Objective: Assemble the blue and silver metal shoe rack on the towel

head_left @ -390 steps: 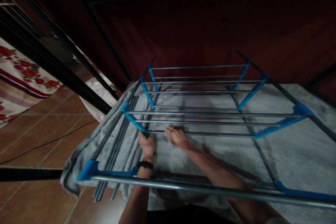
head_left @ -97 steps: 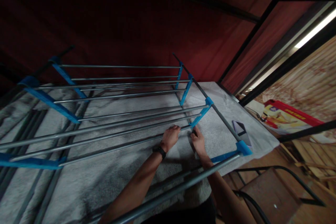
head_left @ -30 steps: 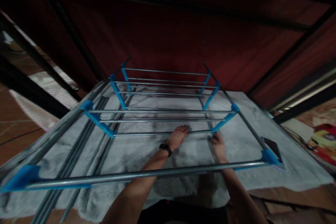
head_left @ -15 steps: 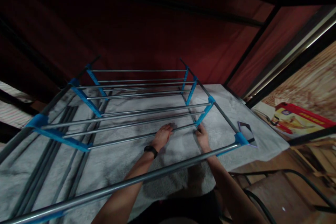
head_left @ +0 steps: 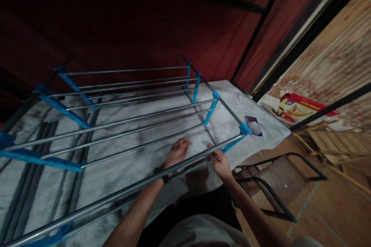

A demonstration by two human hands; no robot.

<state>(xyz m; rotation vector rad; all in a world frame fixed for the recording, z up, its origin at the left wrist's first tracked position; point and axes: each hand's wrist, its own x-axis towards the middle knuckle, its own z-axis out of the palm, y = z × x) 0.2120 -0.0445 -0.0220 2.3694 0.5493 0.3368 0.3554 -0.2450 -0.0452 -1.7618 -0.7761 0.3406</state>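
Note:
A rack of grey metal rods (head_left: 139,115) joined by blue plastic connectors (head_left: 213,109) lies on a grey cloth (head_left: 121,170). My left hand (head_left: 176,151), with a dark band on the wrist, rests on the cloth just behind the nearest rod (head_left: 130,191); its fingers are loosely bent and I see nothing in them. My right hand (head_left: 222,163) is closed on the right end of a lower rod, close to the near blue corner connector (head_left: 244,129).
A phone (head_left: 254,126) lies on the cloth's right corner. Loose grey tubes (head_left: 17,189) lie at the left. A black metal chair frame (head_left: 275,185) stands on the tiled floor at the right, with a red and yellow box (head_left: 301,107) and wooden slats (head_left: 327,139) beyond.
Both hands have drawn back from the middle shelf's rod towards me, to the nearest bar. My view has swung right, showing more floor and the chair frame.

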